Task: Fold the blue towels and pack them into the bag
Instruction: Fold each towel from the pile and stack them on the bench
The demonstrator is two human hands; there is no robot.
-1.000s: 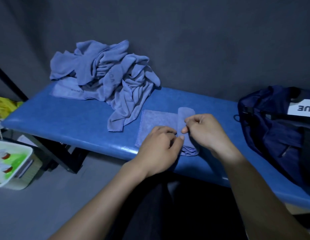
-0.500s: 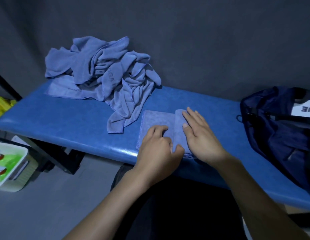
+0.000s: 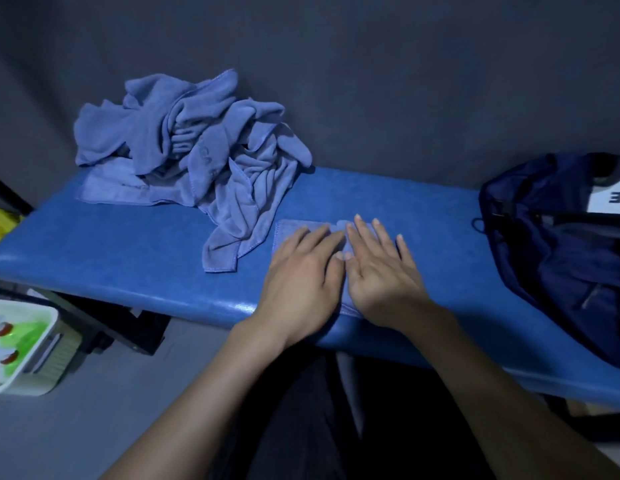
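The left hand [image 3: 303, 277] lies flat, palm down, fingers straight and close together, pressing on the folded towel [image 3: 288, 231] on the worktop [image 3: 135, 261]. The right hand [image 3: 381, 271] lies flat just beside it, fingers straight and slightly spread, pressing the right part of the same towel; the two hands touch along their inner edges. Neither hand grips anything.

The folded towel is mostly hidden under the hands. Its left edge and far left corner show beyond the left hand's fingers, a narrow strip shows between the hands, and a bit of its near edge shows close to the worktop's front edge, by the right wrist.

Just left of the folded towel, and farther back toward the wall [image 3: 370, 81], sits the heap of unfolded towels [image 3: 194, 157], crumpled and piled loosely. One tail of the heap hangs forward and ends just beside the folded towel's left edge; whether they touch, I cannot tell.

Well to the right of the folded towel, the dark blue bag [image 3: 557, 251] rests on the worktop's right end, with a white label bearing dark letters on its upper part.

Far left of the folded towel and below the worktop's level stands a white tray [image 3: 42, 341] holding green and red things, blurred. A yellow thing [image 3: 0, 223] shows at the left edge of the picture.
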